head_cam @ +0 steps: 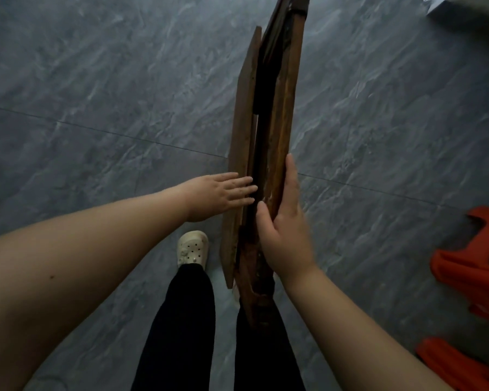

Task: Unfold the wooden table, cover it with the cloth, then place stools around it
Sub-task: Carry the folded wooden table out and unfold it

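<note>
While the folded wooden desk [283, 108] stood on edge on the grey floor [96, 80], just ahead of the person's legs, it needed both hands to keep it upright. The right hand [283, 232] gripped its right board, thumb inside and fingers [292, 176] along the outside, probably as the anchor. The left hand [218, 193] pressed flat, fingers straight, on the left panel [242, 128], seemingly to swing it open. Orange stools [463, 266] waited well apart on the right.
</note>
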Demonstrator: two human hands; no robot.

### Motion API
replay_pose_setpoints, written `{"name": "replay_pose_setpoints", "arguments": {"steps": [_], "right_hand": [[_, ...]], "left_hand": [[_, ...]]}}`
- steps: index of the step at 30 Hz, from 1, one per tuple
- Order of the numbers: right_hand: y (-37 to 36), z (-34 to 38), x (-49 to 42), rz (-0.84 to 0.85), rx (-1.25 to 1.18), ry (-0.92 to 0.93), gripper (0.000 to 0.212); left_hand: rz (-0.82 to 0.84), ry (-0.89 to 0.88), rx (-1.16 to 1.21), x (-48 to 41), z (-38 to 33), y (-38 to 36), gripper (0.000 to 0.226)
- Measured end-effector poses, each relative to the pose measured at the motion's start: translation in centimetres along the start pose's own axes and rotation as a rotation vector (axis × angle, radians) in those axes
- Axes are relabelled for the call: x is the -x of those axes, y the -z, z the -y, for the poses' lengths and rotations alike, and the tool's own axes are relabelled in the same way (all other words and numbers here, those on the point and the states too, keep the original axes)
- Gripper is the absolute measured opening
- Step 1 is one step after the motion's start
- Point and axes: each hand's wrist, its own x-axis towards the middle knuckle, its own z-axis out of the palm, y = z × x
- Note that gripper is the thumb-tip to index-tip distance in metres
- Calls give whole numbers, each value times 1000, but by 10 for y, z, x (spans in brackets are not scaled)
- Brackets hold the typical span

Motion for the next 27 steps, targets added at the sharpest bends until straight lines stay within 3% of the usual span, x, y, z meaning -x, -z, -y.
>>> {"name": "replay_pose_setpoints", "arguments": {"steps": [3,9,23,27], "right_hand": [[0,1,0,6,-16,2,75],[-1,-5,-2,44,-102,12,76],[3,-14,-2,38,-154,0,77],[4,-15,-1,47,-163,0,78]], "left_hand": [[90,-38,-89,-7,4,0,66],[35,-75,-38,-26,7,-8,56],[-303,-145,70,-35,12,-18,31],[-205,-150,50,-28,19,-14,33]]}}
